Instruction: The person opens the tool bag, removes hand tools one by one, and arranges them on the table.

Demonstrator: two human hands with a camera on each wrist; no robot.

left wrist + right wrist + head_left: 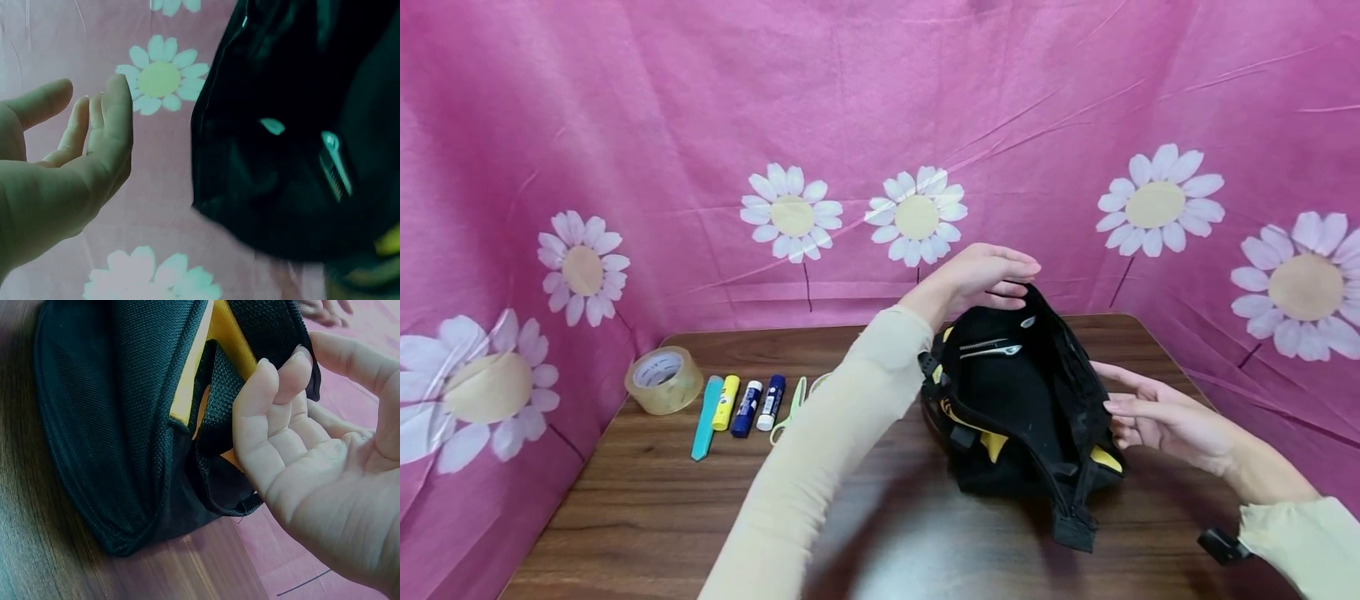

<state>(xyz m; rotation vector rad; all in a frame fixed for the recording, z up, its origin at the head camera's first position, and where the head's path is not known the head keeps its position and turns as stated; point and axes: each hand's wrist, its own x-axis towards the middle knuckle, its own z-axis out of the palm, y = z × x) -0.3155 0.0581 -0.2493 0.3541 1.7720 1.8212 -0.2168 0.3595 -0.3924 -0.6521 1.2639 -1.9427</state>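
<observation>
A black bag point(1022, 408) with yellow trim stands on the counter point(647, 500), toward its far right part, near the back edge. Its top is unzipped and gapes open, showing a dark lining and silver zipper pulls inside. The fabric is coarse woven mesh; yellow panels show at the near end and along the side straps.

The left hand point(981, 279) hovers over the bag's far end, fingers point(115, 119) straight and relaxed, holding nothing; the wrist view shows a gap between it and the bag. The right hand point(1157, 412) lies at the bag's right side, palm up, fingers point(275, 387) loosely extended, tips at the black strap, gripping nothing.

Along the left part of the counter lie a tape roll point(664, 379), a teal cutter point(706, 417), three glue sticks point(747, 406) and light green scissors point(790, 407), well apart from the bag.
</observation>
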